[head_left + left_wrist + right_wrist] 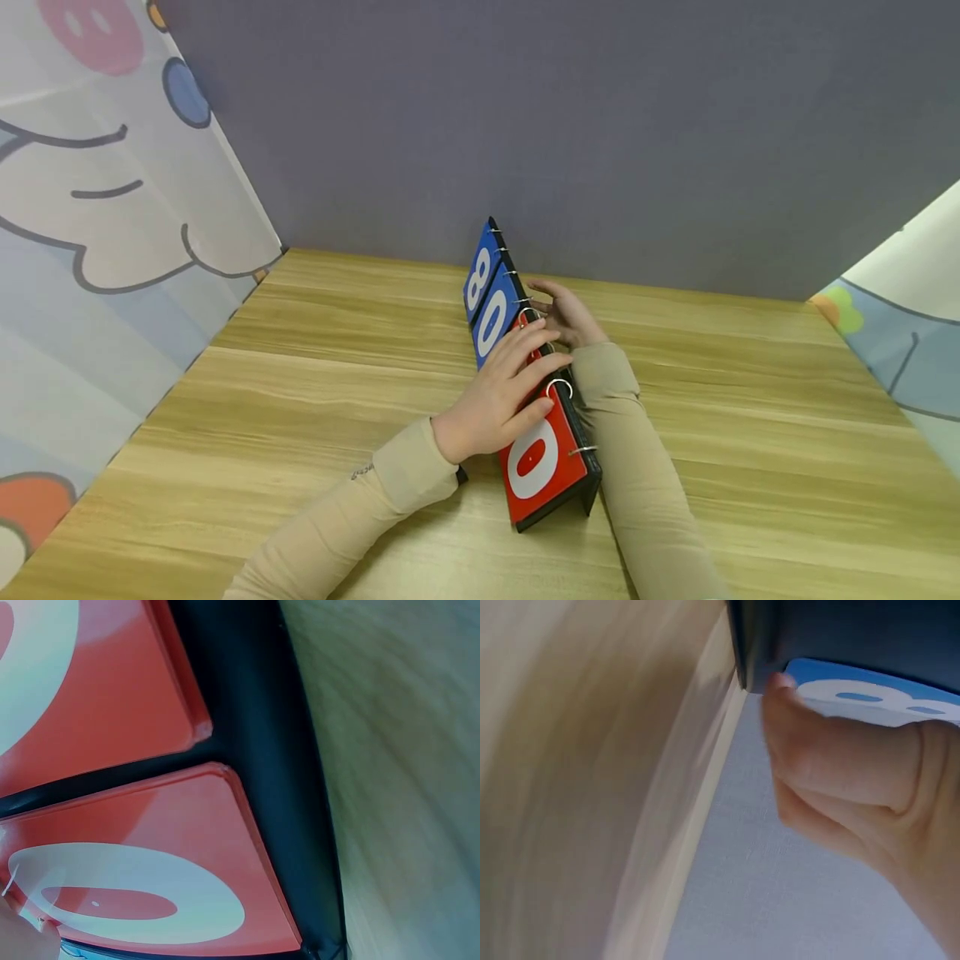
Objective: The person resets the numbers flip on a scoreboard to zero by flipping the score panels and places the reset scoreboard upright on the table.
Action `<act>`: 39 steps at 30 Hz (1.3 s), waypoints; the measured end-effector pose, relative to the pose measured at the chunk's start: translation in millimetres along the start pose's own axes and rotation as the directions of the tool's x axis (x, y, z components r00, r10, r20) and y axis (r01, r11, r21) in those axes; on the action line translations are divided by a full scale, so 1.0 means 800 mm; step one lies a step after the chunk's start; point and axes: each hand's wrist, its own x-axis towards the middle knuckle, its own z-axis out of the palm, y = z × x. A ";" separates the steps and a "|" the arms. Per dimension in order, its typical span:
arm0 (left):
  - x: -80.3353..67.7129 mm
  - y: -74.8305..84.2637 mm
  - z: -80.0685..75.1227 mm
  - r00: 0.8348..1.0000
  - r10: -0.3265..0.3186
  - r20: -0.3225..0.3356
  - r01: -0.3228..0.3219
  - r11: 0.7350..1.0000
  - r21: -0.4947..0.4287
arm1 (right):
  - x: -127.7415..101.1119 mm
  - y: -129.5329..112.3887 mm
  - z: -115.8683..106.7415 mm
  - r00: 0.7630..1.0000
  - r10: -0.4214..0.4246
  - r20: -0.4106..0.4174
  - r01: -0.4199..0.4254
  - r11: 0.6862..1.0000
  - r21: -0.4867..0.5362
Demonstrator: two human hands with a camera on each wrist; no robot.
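Observation:
A tabletop flip scoreboard (pixel 491 292) stands tilted open on the table, with a black frame and silver rings along its top ridge. On its far half, blue cards show 8 and 0; on the near half, a red card (pixel 532 467) shows 0. My left hand (pixel 487 408) lies across the red cards, its fairly straight fingers over the ridge. One of its fingertips (pixel 26 930) appears at a red card's edge in the left wrist view. Behind the board, my right hand (pixel 570 317) curls its fingers at the lower corner of a blue number card (pixel 817 671) showing 8.
The wooden table (pixel 315 400) runs back to a grey partition (pixel 600 133). Cartoon-printed cloth (pixel 127 208) hangs along the left side, and more printed cloth (pixel 915 350) hangs on the right. The right forearm lies alongside the scoreboard.

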 end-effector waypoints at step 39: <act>-0.002 0.000 -0.004 1.000 0.001 0.007 -0.001 1.000 0.000 | 0.030 -0.011 0.003 0.992 0.118 -0.038 -0.120 0.992 -0.044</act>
